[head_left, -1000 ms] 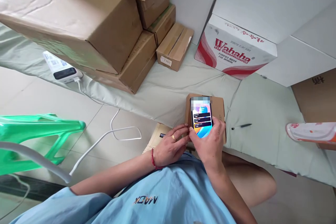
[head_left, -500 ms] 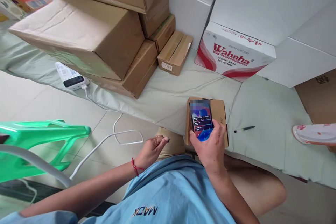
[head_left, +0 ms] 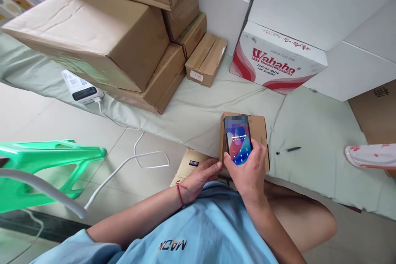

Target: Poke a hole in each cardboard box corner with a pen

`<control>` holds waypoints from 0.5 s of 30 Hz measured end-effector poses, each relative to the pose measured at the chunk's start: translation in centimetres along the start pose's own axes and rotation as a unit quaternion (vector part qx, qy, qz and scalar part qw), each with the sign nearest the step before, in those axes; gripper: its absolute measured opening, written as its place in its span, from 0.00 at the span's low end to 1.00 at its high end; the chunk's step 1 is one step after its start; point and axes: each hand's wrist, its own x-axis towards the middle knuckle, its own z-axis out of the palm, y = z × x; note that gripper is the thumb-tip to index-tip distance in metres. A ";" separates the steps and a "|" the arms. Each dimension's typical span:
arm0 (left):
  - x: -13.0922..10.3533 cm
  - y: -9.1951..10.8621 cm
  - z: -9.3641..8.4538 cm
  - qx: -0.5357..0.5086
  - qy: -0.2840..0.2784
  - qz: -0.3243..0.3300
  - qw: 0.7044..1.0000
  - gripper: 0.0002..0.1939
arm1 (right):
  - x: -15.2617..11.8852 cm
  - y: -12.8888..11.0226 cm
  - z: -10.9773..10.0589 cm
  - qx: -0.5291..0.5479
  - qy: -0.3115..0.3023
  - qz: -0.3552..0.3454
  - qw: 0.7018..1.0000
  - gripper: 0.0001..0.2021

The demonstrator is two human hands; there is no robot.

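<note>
A smartphone (head_left: 238, 142) with a lit lock screen and number keypad is held in my right hand (head_left: 250, 170). My thumb lies along its lower left edge, and the fingers wrap round its right side. Behind the phone, a small brown cardboard box (head_left: 259, 130) lies near the front edge of the cloth-covered surface. My left hand (head_left: 199, 177), with a red cord bracelet at the wrist, has its fingers loosely stretched toward the box's lower left corner. Nothing shows in it; whether it touches the box I cannot tell. A black pen (head_left: 288, 150) lies right of the box.
Brown cartons (head_left: 123, 37) are stacked at the back left, with a smaller box (head_left: 206, 60) beside them. A Wahaha water carton (head_left: 278, 62) stands against white panels. A white power bank (head_left: 83, 88) trails a cable. A green plastic stool (head_left: 52, 152) stands at left.
My left hand has moved right, from above my lap to beside the small box, and its curled fingers have straightened. The phone screen has gone from notifications to a keypad.
</note>
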 end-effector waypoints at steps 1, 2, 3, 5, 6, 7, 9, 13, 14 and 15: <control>0.1 0.1 0.3 -0.006 -0.014 0.006 1.000 0.35 | 0.0 0.0 0.0 -0.001 -0.002 0.002 1.000 0.36; 0.2 0.2 0.5 -0.015 -0.023 0.011 1.000 0.33 | 0.0 -0.1 0.0 -0.001 -0.005 0.006 1.000 0.37; 0.2 0.3 0.8 -0.024 -0.029 0.014 0.999 0.32 | -0.1 -0.1 0.0 0.000 -0.008 0.012 1.000 0.37; 0.4 0.3 1.3 -0.040 -0.029 0.017 0.999 0.31 | -0.1 -0.2 0.0 0.004 -0.012 0.025 1.000 0.37; 0.5 0.3 1.5 -0.047 -0.026 0.017 0.998 0.31 | -0.2 -0.2 -0.1 0.007 -0.013 0.030 0.999 0.37; 0.6 0.2 1.7 -0.052 -0.023 0.016 0.998 0.31 | -0.2 -0.2 -0.1 0.011 -0.013 0.033 0.999 0.37; 0.7 0.2 2.0 -0.062 -0.016 0.015 0.998 0.31 | -0.2 -0.3 0.0 0.014 -0.012 0.038 0.999 0.38; 1.0 0.2 2.6 -0.068 0.003 0.020 0.997 0.33 | -0.1 -0.4 0.0 0.034 0.001 0.034 0.999 0.36; 1.0 0.3 2.7 -0.067 0.008 0.020 0.998 0.33 | -0.1 -0.3 -0.1 0.050 0.010 0.027 0.998 0.35; 1.0 0.3 2.8 -0.066 0.012 0.019 0.998 0.34 | -0.1 -0.1 -0.4 0.071 0.019 0.022 0.997 0.35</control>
